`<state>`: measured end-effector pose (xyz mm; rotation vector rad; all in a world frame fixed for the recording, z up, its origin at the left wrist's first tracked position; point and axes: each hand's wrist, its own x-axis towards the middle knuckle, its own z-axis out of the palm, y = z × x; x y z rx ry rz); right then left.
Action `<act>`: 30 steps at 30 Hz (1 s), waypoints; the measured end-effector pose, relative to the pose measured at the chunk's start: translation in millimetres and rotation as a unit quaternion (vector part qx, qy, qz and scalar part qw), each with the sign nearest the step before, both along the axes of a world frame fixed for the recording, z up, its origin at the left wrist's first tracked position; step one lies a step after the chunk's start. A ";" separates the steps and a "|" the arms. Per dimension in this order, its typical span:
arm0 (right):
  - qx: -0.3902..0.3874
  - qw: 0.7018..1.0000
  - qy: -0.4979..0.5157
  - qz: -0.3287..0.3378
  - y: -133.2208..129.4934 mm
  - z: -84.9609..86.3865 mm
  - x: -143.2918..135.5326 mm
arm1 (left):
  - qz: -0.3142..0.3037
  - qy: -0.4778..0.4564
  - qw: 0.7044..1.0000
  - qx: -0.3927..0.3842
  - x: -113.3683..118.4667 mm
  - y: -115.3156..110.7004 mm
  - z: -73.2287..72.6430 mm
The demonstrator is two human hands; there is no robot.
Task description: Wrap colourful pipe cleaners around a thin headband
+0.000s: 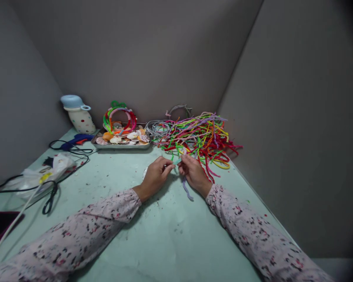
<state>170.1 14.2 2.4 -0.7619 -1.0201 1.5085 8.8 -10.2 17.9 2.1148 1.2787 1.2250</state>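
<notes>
My left hand [156, 175] and my right hand [194, 173] meet over the middle of the table, fingertips pinched close together. Between them shows a short pale teal pipe cleaner [177, 161], gripped from both sides. A lavender pipe cleaner [187, 190] hangs below my right hand, its upper part hidden by the fingers. Just behind my hands lies a tangled heap of pipe cleaners [200, 131] in red, yellow, green, pink and purple. Some strands reach down beside my right wrist.
A metal tray [122, 147] holds seashells [132, 135] and fuzzy coloured rings [120, 117]. Grey wire coils [160, 128] lie beside it. Leftward are a bottle [81, 117], a blue glue gun [73, 141], black cables [50, 201] and a plastic bag [60, 164]. Walls [147, 55] border the table.
</notes>
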 end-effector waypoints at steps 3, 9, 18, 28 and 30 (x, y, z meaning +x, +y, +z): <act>-0.001 1.000 -0.006 0.004 0.1 -0.1 0.3 | 0.005 0.007 1.000 0.013 0.1 -0.2 -0.2; 0.003 1.000 -0.018 0.014 -0.4 -0.2 1.2 | 0.013 0.036 0.999 0.029 0.8 -1.2 1.1; 0.004 1.000 -0.006 0.013 -0.4 0.8 0.4 | 0.009 0.017 0.999 0.027 0.1 -1.9 1.1; 0.005 1.000 -0.008 0.019 -1.0 1.2 1.0 | 0.012 0.021 0.999 0.042 0.4 -2.5 3.5; 0.006 1.000 -0.013 0.019 -0.9 0.8 1.2 | 0.015 0.021 0.998 0.049 0.5 -2.9 3.7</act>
